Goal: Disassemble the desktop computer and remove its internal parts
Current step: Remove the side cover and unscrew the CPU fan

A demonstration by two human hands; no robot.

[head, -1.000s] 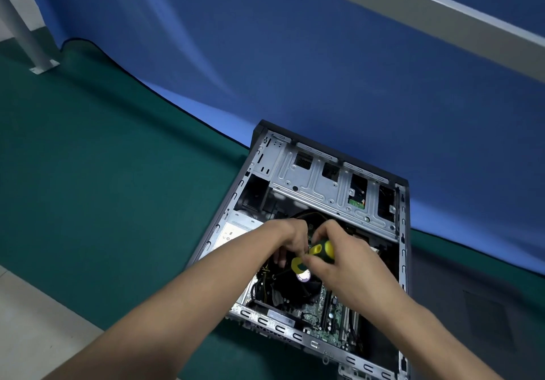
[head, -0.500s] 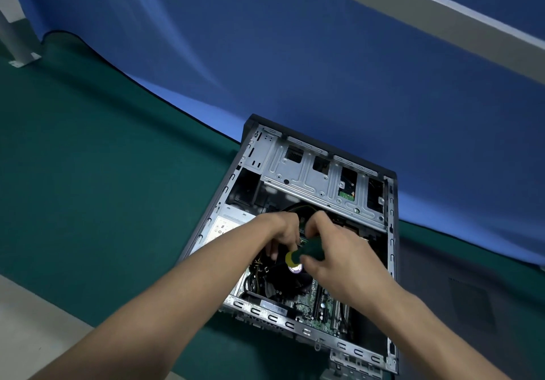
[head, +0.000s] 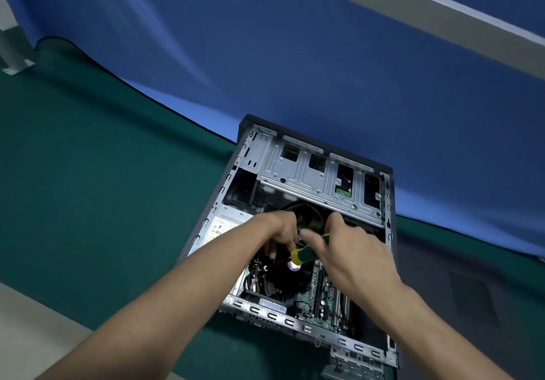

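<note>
Light is even and soft, fairly bright, with a pale sheen streaking the blue cloth from upper left. Inside the case it is dim; the deep parts sit in shadow. A small glare spot shines below the screwdriver. The right hand is motion-blurred at the fingers. Wide-angle distortion bends the beam and edges.

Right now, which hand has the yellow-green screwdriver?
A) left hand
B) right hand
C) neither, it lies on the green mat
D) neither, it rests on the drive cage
B: the right hand has its fingers curled round the screwdriver handle over the open computer case, while the left hand reaches down among the cables beside it.
</note>
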